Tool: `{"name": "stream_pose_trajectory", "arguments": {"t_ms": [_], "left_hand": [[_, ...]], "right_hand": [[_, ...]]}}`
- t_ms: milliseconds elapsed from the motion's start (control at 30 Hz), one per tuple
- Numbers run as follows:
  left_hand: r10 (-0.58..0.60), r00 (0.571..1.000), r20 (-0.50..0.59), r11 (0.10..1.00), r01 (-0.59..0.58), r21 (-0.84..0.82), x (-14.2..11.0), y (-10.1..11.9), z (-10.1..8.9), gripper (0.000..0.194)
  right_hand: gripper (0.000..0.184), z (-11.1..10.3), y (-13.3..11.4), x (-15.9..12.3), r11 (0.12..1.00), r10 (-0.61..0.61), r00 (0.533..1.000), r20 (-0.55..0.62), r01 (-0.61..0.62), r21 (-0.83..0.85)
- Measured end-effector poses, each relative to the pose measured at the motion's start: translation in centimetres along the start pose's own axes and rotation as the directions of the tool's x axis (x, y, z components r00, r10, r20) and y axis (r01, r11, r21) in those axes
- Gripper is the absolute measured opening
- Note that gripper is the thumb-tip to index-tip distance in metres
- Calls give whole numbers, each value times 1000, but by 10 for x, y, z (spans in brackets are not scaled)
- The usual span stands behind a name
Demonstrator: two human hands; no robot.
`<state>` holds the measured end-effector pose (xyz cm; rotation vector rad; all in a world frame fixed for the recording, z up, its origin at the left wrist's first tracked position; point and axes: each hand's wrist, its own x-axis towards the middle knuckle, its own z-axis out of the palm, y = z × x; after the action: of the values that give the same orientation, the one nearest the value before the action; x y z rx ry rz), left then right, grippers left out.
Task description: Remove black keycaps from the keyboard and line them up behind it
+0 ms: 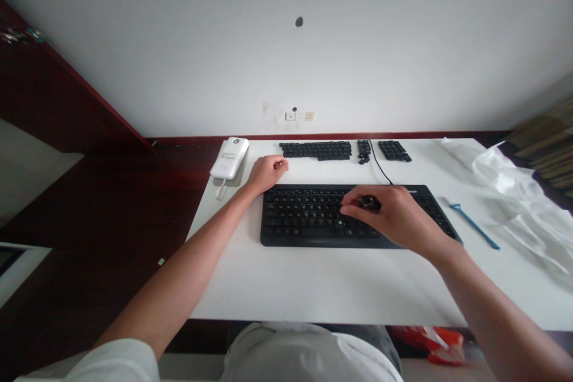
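Observation:
A black keyboard (pixel 304 240) lies on the white table in front of me, with its cable running off the back edge. Over its right half is my right hand (pixel 394 212), fingers closed round a small dark, glossy object (pixel 369 202) mostly hidden by the hand. A shiny spot shows on the keys just below those fingertips; whether it belongs to the object I cannot tell. My left hand (pixel 267 172) rests at the keyboard's back left corner, fingers curled in, with nothing visible in them. Behind the keyboard lie loose black keycaps (pixel 316 150), grouped in rows.
Left of my left hand is a white power bank (pixel 230 158) with a short cable loop. A thin blue tool (pixel 475 227) lies right of the keyboard, beside crumpled white plastic (pixel 505 173). A wall with sockets (pixel 299 116) stands behind the table (pixel 322 286).

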<state>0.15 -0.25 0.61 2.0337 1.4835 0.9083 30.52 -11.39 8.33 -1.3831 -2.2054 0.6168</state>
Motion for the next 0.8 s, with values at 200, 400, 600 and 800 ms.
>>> {"name": "stream_pose_trajectory", "arguments": {"t_ms": [200,400,600,800], "left_hand": [[14,1000,-1,1000,-14,11,0,0,0,32],[18,1000,-10,1000,-18,14,1,-3,1,31],[6,1000,-7,1000,-6,-3,1,-2,1,31],[6,1000,-2,1000,-6,-7,0,0,0,32]], "right_hand": [[59,14,-15,12,563,236,958,-164,3,827],[62,48,-26,22,131,293,951,-99,62,989],[62,65,-26,20,222,279,942,-186,125,967],[60,73,-22,16,387,222,946,-238,139,911]]}}
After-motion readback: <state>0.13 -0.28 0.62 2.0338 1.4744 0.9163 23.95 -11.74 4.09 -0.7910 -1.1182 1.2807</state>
